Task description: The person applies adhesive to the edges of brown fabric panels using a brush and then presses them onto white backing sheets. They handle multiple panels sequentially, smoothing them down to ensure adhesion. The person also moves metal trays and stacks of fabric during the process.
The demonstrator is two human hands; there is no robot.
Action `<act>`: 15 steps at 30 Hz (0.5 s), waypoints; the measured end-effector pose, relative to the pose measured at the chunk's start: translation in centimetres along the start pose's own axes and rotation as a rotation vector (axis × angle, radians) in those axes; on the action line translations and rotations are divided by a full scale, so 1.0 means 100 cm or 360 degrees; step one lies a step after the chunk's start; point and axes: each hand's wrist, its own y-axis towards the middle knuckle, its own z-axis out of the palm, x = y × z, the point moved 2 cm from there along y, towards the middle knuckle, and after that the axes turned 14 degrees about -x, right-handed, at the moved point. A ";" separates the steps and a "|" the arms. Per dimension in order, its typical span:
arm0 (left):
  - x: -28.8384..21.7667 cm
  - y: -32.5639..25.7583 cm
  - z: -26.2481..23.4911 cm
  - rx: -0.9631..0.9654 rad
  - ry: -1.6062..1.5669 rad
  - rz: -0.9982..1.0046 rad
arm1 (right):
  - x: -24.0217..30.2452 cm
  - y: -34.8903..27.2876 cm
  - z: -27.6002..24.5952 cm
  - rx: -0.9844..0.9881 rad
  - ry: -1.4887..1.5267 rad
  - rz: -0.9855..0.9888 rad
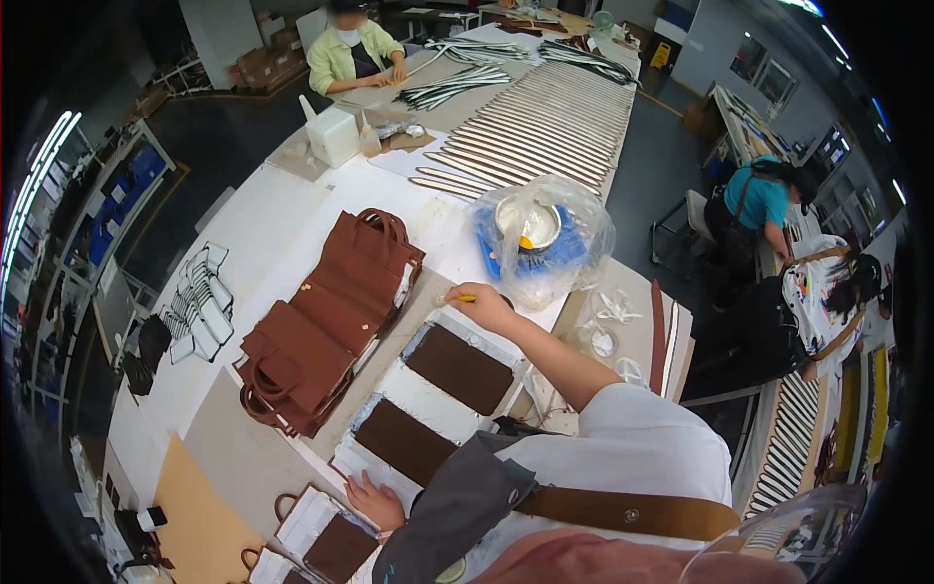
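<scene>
In my right hand [484, 311] is a slim brush with a yellow handle [465, 298]; its tip is over the far edge of a white-lined bag piece [484, 343]. Two dark brown rectangular panels [459, 368] lie on that piece. My left hand [377, 501] rests with fingers spread on its near edge, beside the nearer brown panel [404, 438]. Left of it lies a stack of reddish-brown leather bag pieces [316, 307] with handles. Smaller white-lined pieces [326, 530] with brown panels lie by my left hand.
A bowl of white paste [528, 222] in clear plastic stands on a blue scale [488, 255]. Rows of strips [545, 122] cover the far table. A white squeeze bottle [333, 134] stands far left. One co-worker [355, 54] sits at the far end; others [754, 204] work at right.
</scene>
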 end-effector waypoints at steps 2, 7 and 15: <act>0.002 -0.013 -0.005 -0.0047 0.0022 -0.0090 | 0.005 -0.003 -0.013 -0.0068 0.0036 0.0098; 0.008 -0.027 -0.024 -0.0154 0.0046 -0.0181 | -0.013 -0.016 -0.032 -0.0276 0.0472 0.0362; 0.009 -0.037 -0.032 -0.0097 0.0320 -0.0385 | -0.029 -0.017 -0.005 -0.0242 0.0440 0.0476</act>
